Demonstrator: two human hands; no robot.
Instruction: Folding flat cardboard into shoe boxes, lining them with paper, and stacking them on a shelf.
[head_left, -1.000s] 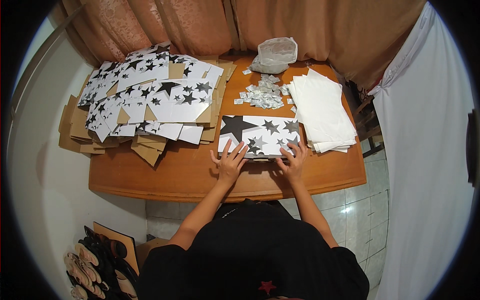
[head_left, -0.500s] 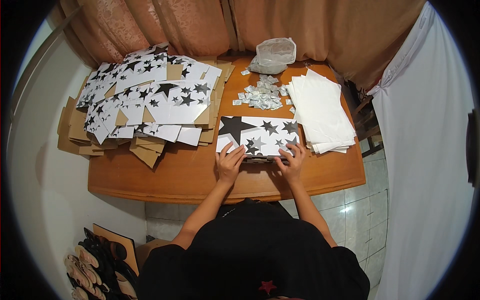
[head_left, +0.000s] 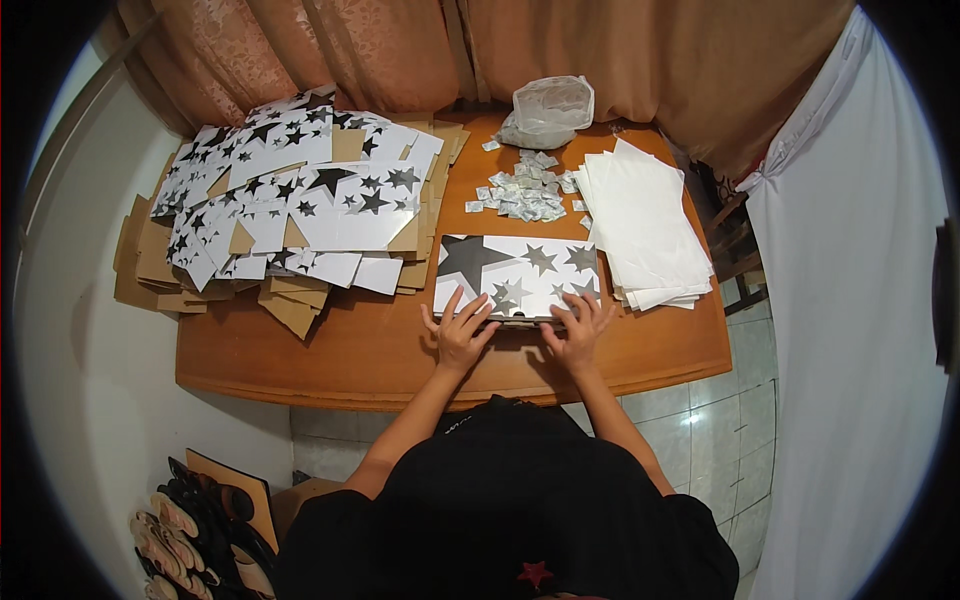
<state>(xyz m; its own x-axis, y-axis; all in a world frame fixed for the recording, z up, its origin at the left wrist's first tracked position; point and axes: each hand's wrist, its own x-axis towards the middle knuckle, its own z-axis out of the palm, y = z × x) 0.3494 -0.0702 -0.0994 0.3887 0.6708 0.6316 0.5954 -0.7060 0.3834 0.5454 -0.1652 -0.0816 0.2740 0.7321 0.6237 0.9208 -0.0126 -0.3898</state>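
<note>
A flat cardboard box (head_left: 520, 262), white with black and grey stars, lies on the wooden table in front of me. Its lid is down, with a narrow dark gap along the near edge. My left hand (head_left: 462, 335) has its fingertips on the lid's near left part and its thumb at the front edge. On the right side of the same edge, my right hand (head_left: 577, 335) rests its fingers on top, thumb against the front. Both hands hold the box by this edge with their fingers somewhat spread. The box's underside is hidden.
Star-printed cardboard sheets (head_left: 360, 215) are piled at the left of the table (head_left: 330, 365). Small clear packets (head_left: 525, 190) lie beyond the box, near an open plastic bag (head_left: 550, 110). White paper sheets (head_left: 645, 225) are stacked at right. Shoes (head_left: 180, 540) stand at lower left.
Both hands have shifted slightly toward me and to the front edge of the box. My left little finger now spreads away from the lid. The box has barely moved.
</note>
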